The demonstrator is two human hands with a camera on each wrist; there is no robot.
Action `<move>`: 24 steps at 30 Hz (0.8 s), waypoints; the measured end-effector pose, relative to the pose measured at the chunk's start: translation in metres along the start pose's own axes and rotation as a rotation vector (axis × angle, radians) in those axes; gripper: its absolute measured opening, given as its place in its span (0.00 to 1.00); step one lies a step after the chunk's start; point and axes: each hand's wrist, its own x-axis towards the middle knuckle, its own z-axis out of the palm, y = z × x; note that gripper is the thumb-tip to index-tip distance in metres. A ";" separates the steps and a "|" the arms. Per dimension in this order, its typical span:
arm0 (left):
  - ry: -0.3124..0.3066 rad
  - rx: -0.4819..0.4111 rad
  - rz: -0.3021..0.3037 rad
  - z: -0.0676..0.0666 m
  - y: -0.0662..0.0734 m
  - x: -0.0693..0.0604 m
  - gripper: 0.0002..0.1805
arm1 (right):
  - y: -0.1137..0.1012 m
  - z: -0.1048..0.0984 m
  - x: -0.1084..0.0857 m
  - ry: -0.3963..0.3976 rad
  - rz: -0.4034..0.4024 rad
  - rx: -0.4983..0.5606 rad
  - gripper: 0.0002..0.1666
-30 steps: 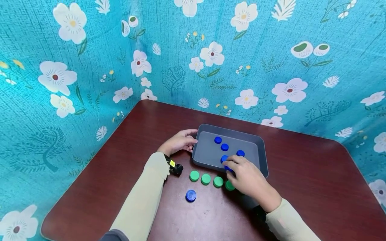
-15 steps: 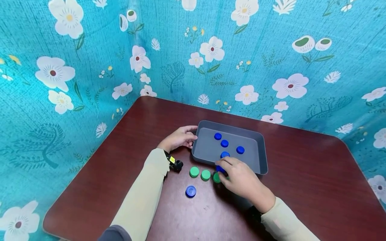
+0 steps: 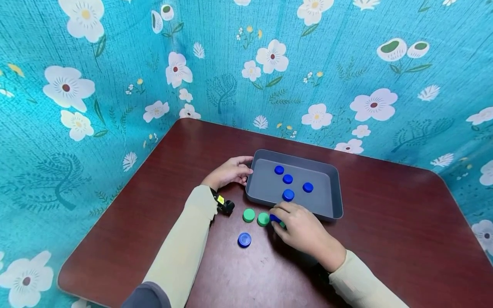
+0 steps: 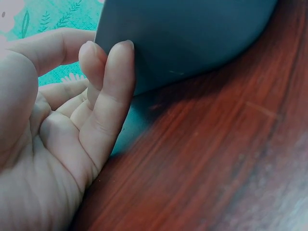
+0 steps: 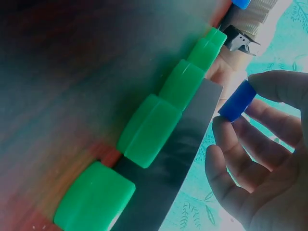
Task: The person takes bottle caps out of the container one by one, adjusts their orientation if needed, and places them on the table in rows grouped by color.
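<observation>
My left hand [image 3: 229, 172] grips the left wall of a grey rectangular tray [image 3: 263, 185]; its fingertips press the outer wall in the left wrist view. With thumb and fingers, my right hand [image 3: 302, 224] pinches a blue bottle cap [image 5: 237, 101]. That cap is held just in front of the tray, over a row of green bottle caps [image 5: 150, 131]. Two green caps [image 3: 248, 215] show left of the right hand, which partly hides the rest of the row. Several blue caps [image 3: 288, 195] lie in the tray. Another blue cap [image 3: 244, 240] sits on the table in front of the row.
The dark red-brown table [image 3: 385, 222] has rounded corners. A teal flowered curtain [image 3: 219, 55] hangs behind it and along its left side. A black wrist camera [image 3: 227, 207] on the left wrist sits close to the green row.
My right hand has moved left along the green row with the blue cap, away from the tray's near wall. The left hand stays on the tray. The head view has tilted slightly down.
</observation>
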 end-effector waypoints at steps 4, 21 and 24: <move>-0.004 -0.009 -0.001 -0.001 0.002 0.001 0.33 | -0.001 0.000 0.001 -0.001 -0.032 0.018 0.15; -0.003 0.003 -0.020 0.000 0.004 -0.002 0.34 | -0.008 0.001 -0.002 -0.064 -0.076 0.028 0.13; -0.007 0.011 -0.013 0.000 0.003 -0.001 0.34 | -0.010 0.001 -0.003 -0.080 -0.079 0.037 0.12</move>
